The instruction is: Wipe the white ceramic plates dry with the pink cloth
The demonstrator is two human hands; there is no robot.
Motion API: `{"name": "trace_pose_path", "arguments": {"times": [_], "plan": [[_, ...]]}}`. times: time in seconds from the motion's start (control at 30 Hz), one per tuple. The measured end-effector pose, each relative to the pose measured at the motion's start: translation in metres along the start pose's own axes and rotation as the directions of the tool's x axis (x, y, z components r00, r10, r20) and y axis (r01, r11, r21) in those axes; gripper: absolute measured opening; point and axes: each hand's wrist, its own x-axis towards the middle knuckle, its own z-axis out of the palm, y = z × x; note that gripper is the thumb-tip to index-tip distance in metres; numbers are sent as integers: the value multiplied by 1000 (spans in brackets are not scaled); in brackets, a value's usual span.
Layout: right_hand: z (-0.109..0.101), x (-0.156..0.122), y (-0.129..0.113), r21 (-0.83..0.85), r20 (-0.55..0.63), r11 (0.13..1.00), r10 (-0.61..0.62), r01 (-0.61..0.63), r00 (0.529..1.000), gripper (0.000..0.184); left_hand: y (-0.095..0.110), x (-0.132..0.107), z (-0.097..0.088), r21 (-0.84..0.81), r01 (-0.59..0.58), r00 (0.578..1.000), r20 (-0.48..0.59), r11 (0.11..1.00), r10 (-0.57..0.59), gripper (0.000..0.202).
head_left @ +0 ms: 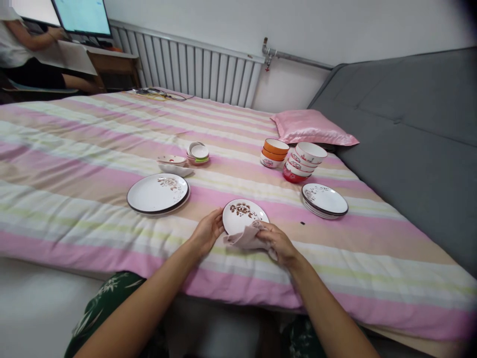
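Observation:
A small white plate with a brown flower print and dark rim is held just above the bed's near edge. My left hand grips its left rim, the thumb side towards the plate. In my right hand is a pinkish-beige cloth, pinched in the fingers and lying against the plate's lower right part. The cloth covers the plate's near rim. To the right sits a stack of similar plates; to the left, larger plates lie stacked.
Stacked bowls and orange bowls stand near a pink pillow. Small dishes and an oblong dish are behind the larger plates. Cables lie at the far edge. A person sits at a desk, far left.

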Motion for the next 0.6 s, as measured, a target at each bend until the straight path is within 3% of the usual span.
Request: {"name": "trace_pose_path", "arguments": {"times": [0.13,0.27,0.4,0.6], "plan": [[-12,1,-11,152,-239,986,-34,72,970,25,-2,3,-3,21,-27,1000,13,999,27,22],[-39,10,-9,221,-505,965,-9,139,863,26,-4,2,-3,71,-52,998,41,996,49,24],[-50,17,-1,178,-573,982,46,70,818,21,-9,-1,0,128,-113,993,57,985,107,36],[-40,18,4,102,-545,995,44,14,837,19,-14,-4,1,180,-240,970,94,954,226,53]]}}
